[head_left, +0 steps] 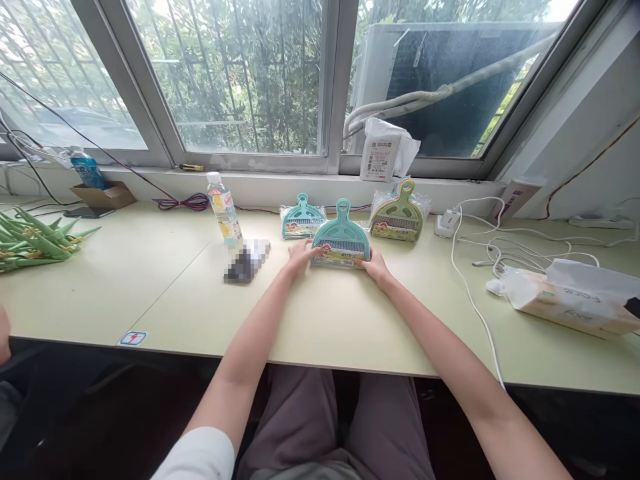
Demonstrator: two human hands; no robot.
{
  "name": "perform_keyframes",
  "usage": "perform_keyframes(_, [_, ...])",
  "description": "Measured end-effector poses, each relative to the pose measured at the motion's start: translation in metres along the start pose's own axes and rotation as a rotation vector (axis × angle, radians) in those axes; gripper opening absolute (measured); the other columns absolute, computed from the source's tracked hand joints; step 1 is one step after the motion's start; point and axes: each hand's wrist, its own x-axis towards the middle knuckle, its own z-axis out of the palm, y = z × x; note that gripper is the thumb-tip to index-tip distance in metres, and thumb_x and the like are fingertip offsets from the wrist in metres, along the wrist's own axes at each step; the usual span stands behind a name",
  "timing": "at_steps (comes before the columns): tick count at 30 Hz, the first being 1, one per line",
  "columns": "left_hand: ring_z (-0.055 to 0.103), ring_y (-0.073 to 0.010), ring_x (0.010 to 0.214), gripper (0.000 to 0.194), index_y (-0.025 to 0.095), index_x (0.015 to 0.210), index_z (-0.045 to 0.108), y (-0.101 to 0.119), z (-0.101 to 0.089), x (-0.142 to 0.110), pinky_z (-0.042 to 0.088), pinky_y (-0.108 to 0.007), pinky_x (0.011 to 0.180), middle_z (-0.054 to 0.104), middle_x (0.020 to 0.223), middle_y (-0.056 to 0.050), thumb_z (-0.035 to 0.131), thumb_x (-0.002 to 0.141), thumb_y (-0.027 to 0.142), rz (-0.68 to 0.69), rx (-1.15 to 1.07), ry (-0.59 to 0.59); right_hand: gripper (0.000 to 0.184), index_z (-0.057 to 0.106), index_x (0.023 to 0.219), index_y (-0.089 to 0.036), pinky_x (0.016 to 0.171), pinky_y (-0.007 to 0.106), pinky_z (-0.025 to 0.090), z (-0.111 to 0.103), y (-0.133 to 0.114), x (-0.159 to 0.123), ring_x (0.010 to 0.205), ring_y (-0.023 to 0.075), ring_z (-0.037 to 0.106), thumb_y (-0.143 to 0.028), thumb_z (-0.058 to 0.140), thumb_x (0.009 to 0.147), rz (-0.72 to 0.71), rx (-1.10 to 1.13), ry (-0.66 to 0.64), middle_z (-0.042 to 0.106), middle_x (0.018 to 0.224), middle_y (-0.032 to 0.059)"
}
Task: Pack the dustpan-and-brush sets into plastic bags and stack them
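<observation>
A teal mini dustpan-and-brush set (342, 235) stands upright on the table in front of me, its looped handle on top and a printed label across the lower part. My left hand (301, 253) grips its left side, thumb over the front. At its lower right edge, my right hand (376, 267) closes around the corner. Just behind to the left stands a second teal dustpan set (302, 219) in clear wrap. Behind to the right is a green and yellow dustpan set (399, 217), also wrapped in clear plastic.
A drink bottle (225, 210) and a blurred-out flat object (246, 261) lie left of my hands. Charger cables (493, 250) and a tissue pack (575, 300) occupy the right. Green plant stems (43, 240) lie far left. A paper packet (381, 157) sits on the window sill.
</observation>
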Motion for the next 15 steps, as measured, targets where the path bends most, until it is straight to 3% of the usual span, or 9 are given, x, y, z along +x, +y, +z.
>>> perform_keyframes(4, [0.008,-0.0282,0.148,0.043,0.026,0.123,0.061,-0.005,-0.018,0.007,0.01,-0.054,0.116,0.031,0.156,-0.005,0.045,0.09,0.047,-0.078,-0.008,0.157,0.048,0.056,0.108,-0.019,0.09,0.041,0.049,0.016,0.006,0.012,0.097,0.023,0.063,-0.029,0.071,0.063,-0.018,-0.106,0.023,0.068,0.106,0.0076])
perform_keyframes(7, [0.003,-0.0221,0.149,0.05,0.027,0.133,0.053,-0.003,-0.025,0.005,0.004,-0.05,0.118,0.023,0.159,-0.001,0.024,0.096,0.044,-0.128,-0.086,0.214,0.05,0.052,0.112,-0.02,0.091,0.041,0.048,0.034,0.003,0.025,0.101,0.0241,0.062,-0.026,0.07,0.065,0.004,-0.168,0.019,0.067,0.109,0.0086])
perform_keyframes(11, [0.002,-0.0207,0.149,0.056,0.027,0.149,0.029,0.006,-0.028,-0.006,0.003,-0.046,0.119,0.018,0.16,-0.003,0.022,0.096,0.044,-0.19,-0.049,0.305,0.05,0.049,0.112,-0.021,0.09,0.042,0.048,0.07,-0.008,0.046,0.103,0.0262,0.061,-0.025,0.069,0.067,0.046,-0.213,0.042,0.066,0.11,0.0106])
perform_keyframes(13, [0.001,-0.0219,0.149,0.065,0.021,0.154,0.007,0.01,-0.027,-0.012,0.005,-0.048,0.119,0.014,0.161,-0.008,0.024,0.095,0.044,-0.212,-0.031,0.332,0.047,0.048,0.111,-0.021,0.09,0.043,0.048,0.092,-0.015,0.055,0.103,0.0278,0.061,-0.024,0.067,0.068,0.067,-0.219,0.085,0.066,0.108,0.0123])
perform_keyframes(15, [0.001,-0.0233,0.149,0.072,0.014,0.153,-0.004,0.014,-0.026,-0.016,0.007,-0.047,0.119,0.011,0.16,-0.013,0.028,0.094,0.041,-0.222,-0.017,0.337,0.045,0.048,0.11,-0.021,0.091,0.045,0.047,0.112,-0.02,0.062,0.103,0.0292,0.061,-0.021,0.066,0.069,0.073,-0.206,0.143,0.065,0.107,0.0134])
